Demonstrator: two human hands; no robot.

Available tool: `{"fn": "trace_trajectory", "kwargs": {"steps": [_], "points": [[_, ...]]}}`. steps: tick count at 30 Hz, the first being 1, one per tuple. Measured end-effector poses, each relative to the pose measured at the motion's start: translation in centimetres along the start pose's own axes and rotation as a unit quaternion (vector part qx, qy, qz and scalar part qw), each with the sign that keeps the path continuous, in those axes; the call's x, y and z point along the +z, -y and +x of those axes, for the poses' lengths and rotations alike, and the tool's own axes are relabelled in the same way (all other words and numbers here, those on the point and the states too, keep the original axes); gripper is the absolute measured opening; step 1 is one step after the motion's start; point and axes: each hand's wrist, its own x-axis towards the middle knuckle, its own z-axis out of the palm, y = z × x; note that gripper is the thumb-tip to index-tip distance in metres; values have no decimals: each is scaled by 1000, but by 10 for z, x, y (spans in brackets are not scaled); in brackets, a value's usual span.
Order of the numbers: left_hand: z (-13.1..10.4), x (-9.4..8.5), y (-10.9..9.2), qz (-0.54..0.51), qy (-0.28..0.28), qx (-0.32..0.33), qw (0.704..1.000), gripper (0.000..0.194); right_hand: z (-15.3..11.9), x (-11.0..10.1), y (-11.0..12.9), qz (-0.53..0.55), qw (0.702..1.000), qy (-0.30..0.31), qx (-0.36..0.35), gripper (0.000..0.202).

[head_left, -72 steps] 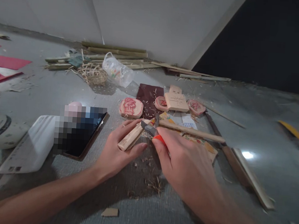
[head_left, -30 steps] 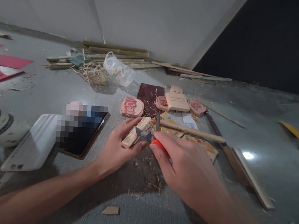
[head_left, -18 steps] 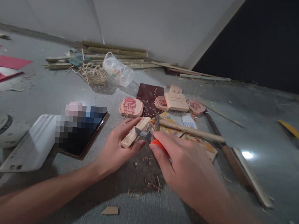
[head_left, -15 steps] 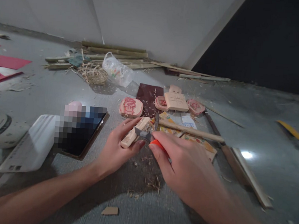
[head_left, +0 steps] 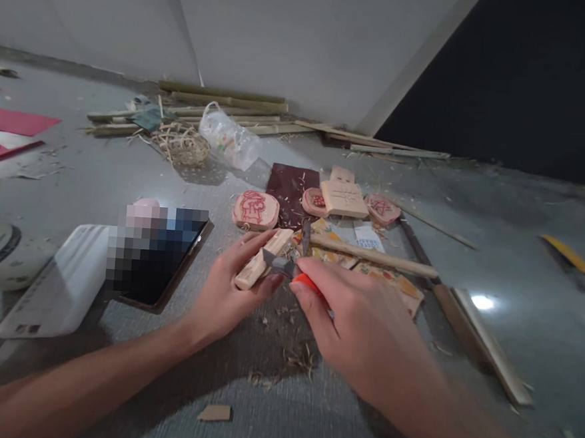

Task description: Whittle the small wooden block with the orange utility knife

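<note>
Between the thumb and fingers of my left hand (head_left: 230, 285), a small pale wooden block (head_left: 251, 274) is gripped at a slant. My right hand (head_left: 349, 303) is closed around the orange handle of a knife (head_left: 308, 282). The knife's grey blade touches the block near its middle; part of the handle is hidden in my palm. Just beyond my hands lies a hammer (head_left: 375, 253) with a wooden handle, on a fruit-patterned sheet (head_left: 393, 284). Wood shavings (head_left: 300, 360) are scattered on the floor below my hands.
Farther out are a red-marked wooden piece (head_left: 256, 208), a lined wooden block (head_left: 344, 199) and a dark red sheet (head_left: 292, 182). To the left lie a phone (head_left: 168, 270) and a white device (head_left: 60, 289). A plastic cup (head_left: 231, 138) and bamboo sticks (head_left: 225, 101) lie near the wall.
</note>
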Motion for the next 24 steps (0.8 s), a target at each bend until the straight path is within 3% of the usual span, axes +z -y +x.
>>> {"fn": "trace_trajectory", "kwargs": {"steps": [17,21,24], "points": [[0,-1,7,5,-1,-5,1000,62,1,1,0,-22,1000,11,4,25],[-5,-2,9,-17,-17,47,999,67,-1,1,0,-32,999,7,0,26],[-5,-5,5,-26,-80,122,989,70,-1,3,-2,-46,999,-14,-12,28]]}}
